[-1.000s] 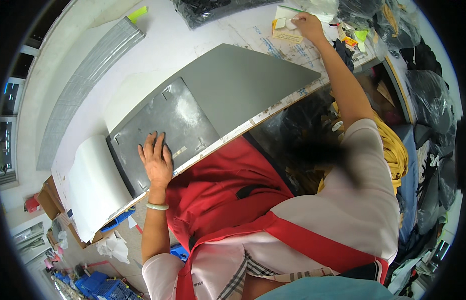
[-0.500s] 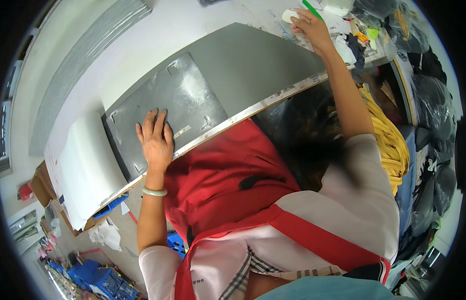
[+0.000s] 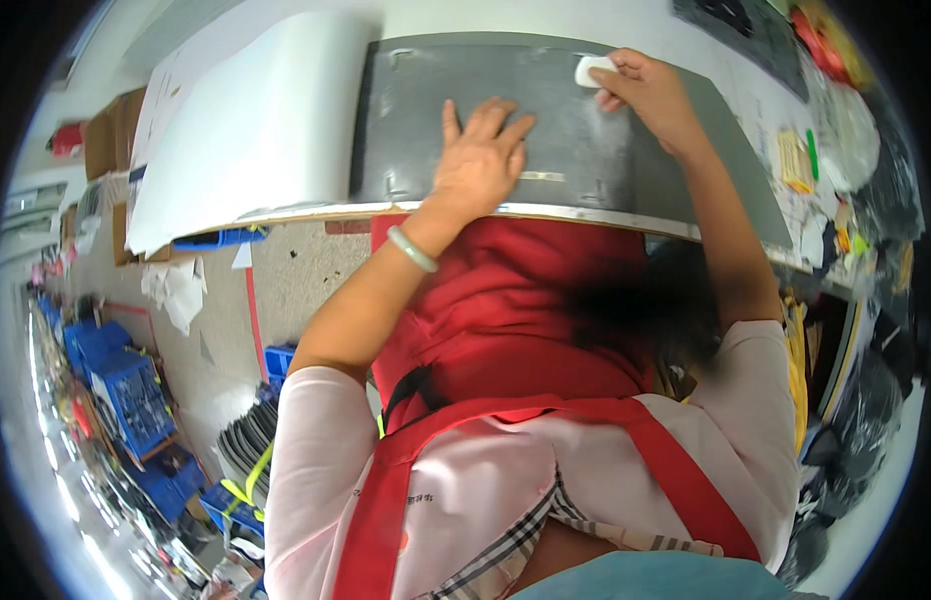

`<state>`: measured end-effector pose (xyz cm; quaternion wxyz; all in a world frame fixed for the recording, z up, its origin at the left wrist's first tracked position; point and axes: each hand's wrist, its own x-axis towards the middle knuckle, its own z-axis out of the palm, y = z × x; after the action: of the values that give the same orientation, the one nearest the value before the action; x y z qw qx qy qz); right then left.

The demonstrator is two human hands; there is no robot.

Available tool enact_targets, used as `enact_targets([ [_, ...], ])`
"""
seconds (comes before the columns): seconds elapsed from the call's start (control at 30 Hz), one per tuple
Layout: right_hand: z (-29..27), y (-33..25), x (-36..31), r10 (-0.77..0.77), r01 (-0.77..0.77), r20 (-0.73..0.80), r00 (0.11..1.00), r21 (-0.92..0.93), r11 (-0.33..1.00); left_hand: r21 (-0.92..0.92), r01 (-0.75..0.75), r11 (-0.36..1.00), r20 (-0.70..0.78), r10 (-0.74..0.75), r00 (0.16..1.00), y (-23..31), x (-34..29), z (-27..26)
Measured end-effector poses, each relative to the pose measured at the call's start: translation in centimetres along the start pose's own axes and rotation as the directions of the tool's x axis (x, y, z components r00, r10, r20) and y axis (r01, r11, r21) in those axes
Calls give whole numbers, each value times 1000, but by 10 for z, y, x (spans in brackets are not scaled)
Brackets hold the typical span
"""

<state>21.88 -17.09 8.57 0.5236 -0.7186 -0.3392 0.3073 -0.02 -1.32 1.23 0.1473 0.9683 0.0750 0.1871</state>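
My left hand [image 3: 483, 155] lies with spread fingers on a dark grey flat template [image 3: 426, 110]. Small cut-out slots sit near the template's corners, and a pale strip is on it beside the hand. Beneath it is a grey sheet [image 3: 676, 190] that reaches out to the right. My right hand [image 3: 658, 95] pinches a small white flat piece with rounded corners [image 3: 594, 71], which looks like chalk, over the template's far right corner. Whether the piece touches the surface I cannot tell.
A white sheet [image 3: 256, 130] curls over the table's left part. To the right are a green stick [image 3: 812, 155], a yellowish block [image 3: 795, 162] and plastic-wrapped bundles [image 3: 846, 140]. Blue crates [image 3: 131, 400] stand on the floor at left; yellow material hangs below the table at right.
My view has turned rightward, levelling the table edge. My right hand has brought the white piece from the table's far right to the template's corner. The left hand still rests on the template.
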Motion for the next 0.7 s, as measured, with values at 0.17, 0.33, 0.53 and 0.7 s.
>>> enact_targets([
  [0.17, 101, -13, 60, -95, 114, 152, 984, -124, 986, 30, 29, 999, -47, -28, 998, -2, -3, 5],
  [0.33, 144, -13, 121, -125, 153, 105, 987, -328, 932, 39, 14, 999, -23, -13, 1000, -2, -4, 9],
  [0.53, 169, 1, 157, -192, 199, 54, 980, -363, 910, 20, 35, 999, 30, -36, 999, -2, -3, 9],
  [0.7, 178, -4, 161, -302, 292, 53, 952, -451, 843, -7, 30, 1000, 51, -29, 998, -2, -2, 7],
])
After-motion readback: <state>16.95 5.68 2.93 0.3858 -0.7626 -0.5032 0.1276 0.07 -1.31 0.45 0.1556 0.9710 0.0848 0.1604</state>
